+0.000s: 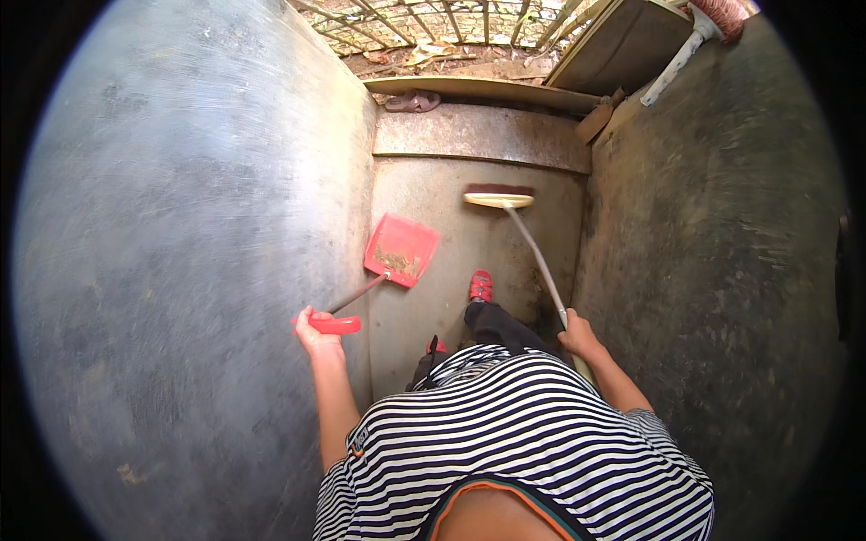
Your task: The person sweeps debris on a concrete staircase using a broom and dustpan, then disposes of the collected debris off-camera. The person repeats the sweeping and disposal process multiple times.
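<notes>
My left hand (316, 332) is closed round the red handle of a long-handled dustpan (410, 236). The red pan is near the left wall, with brown dirt and debris (397, 261) gathered toward its handle side. My right hand (579, 334) grips the grey pole of a broom (499, 199) on my right. Its wide head has a cream top and dark reddish bristles, slightly blurred, and lies ahead of my feet, to the right of the dustpan and apart from it.
Grey walls rise close on the left (207, 252) and right (713, 225). Across the far end runs a raised concrete step (478, 135), with a sandal (413, 101) behind it. A red shoe (481, 287) is on my foot. A white-handled brush (672, 68) leans at the top right.
</notes>
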Tool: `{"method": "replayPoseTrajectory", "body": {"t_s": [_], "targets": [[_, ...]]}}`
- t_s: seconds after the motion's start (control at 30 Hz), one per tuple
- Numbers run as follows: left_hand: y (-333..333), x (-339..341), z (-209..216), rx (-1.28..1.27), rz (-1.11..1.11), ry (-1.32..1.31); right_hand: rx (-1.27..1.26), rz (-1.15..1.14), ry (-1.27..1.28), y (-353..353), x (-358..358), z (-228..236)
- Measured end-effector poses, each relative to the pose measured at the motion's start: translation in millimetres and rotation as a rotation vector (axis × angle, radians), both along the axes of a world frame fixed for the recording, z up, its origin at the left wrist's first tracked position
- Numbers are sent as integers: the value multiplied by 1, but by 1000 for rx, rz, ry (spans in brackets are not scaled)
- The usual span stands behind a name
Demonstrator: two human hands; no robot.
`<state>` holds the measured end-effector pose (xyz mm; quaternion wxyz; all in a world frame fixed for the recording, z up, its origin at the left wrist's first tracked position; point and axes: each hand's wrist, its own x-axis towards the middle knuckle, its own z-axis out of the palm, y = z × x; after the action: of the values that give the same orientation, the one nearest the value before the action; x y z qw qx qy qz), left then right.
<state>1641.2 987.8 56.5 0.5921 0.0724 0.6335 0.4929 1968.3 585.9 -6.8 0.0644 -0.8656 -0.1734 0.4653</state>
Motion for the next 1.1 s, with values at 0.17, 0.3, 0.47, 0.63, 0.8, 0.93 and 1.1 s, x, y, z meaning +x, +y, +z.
{"method": "replayPoseTrajectory", "body": {"t_s": [0.17,0.3,0.47,0.63,0.8,0.93,1.1], "targets": [[-11,27,130,119,-310,-108,-112,-55,-34,-33,-10,13],[-13,20,225,157,-430,-447,-131,-140,11,-43,-23,31],[-23,60,286,294,-555,-641,-78,-164,-52,-72,-38,-1],[-31,152,328,443,-734,-639,-34,-206,-22,-85,-26,7],[-18,205,349,459,-889,-646,-11,-266,-52,-118,-27,-4],[32,246,342,369,-929,-650,-9,-313,-20,-102,-37,15],[112,312,326,344,-1003,-506,58,-427,-3,-67,-58,8]]}}
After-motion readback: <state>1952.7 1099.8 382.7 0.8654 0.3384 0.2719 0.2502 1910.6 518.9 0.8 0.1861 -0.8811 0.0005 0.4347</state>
